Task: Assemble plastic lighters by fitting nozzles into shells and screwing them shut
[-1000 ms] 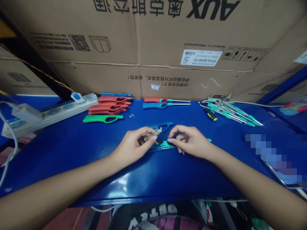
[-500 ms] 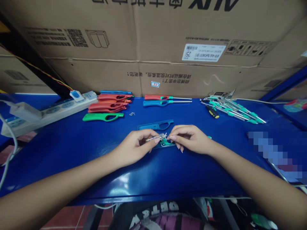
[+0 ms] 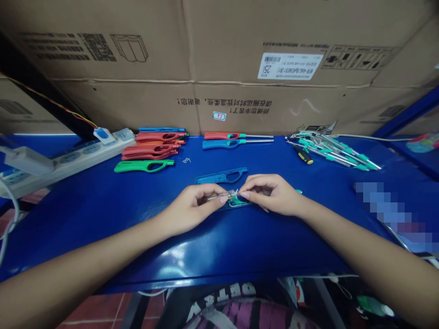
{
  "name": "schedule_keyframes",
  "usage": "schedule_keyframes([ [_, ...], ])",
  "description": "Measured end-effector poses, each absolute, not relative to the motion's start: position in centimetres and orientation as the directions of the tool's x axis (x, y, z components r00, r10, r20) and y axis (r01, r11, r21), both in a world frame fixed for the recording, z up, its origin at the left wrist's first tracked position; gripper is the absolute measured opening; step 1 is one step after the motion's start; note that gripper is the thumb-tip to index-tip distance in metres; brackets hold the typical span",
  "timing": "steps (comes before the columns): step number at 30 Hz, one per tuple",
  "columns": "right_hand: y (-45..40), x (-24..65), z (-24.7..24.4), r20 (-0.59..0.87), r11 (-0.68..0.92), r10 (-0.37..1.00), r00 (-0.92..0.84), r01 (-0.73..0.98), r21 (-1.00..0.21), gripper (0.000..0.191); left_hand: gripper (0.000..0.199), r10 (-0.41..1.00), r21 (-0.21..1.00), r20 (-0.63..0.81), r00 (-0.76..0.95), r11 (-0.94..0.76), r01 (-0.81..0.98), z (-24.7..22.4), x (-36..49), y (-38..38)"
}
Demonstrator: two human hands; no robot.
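My left hand pinches a small clear lighter fuel tank between thumb and fingers, its white-tipped end pointing right. At that tip, the thumb and fingers of my right hand are closed together; whatever is between them is too small to make out. Below the fingertips lies a lighter half with a teal part, mostly covered by my hands. Just beyond them, an empty blue lighter half-shell rests on the blue table.
Red, orange, blue and green lighter shells lie at left beside a power strip. Two lighters with metal tubes lie at the back. A screwdriver sits by a pile of teal-and-metal tube parts. A cardboard box stands behind.
The fingers of my right hand have closed in slightly on the tank's tip. My left hand keeps its hold on the tank. The whole view has shifted a little.
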State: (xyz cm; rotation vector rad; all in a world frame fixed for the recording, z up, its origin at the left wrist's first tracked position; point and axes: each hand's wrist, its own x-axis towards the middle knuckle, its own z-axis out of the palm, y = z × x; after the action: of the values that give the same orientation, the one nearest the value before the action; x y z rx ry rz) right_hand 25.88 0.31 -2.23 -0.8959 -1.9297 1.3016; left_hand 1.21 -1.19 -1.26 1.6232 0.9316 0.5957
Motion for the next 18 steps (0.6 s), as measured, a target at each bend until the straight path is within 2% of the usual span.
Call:
schedule_keyframes([
  [7, 0.41, 25.89, -2.42, 0.193, 0.365, 0.792, -0.58, 0.196, -0.91, 0.018, 0.029, 0.805, 0.961, -0.102, 0.584, -0.071, 0.266, -1.58, 1.09, -0.87],
  [18, 0.48, 26.11, -2.62, 0.161, 0.376, 0.782, -0.602, 0.25, -0.892, 0.023, 0.032, 0.801, 0.944, -0.105, 0.589, -0.106, 0.312, -1.5, 1.28, -1.05],
])
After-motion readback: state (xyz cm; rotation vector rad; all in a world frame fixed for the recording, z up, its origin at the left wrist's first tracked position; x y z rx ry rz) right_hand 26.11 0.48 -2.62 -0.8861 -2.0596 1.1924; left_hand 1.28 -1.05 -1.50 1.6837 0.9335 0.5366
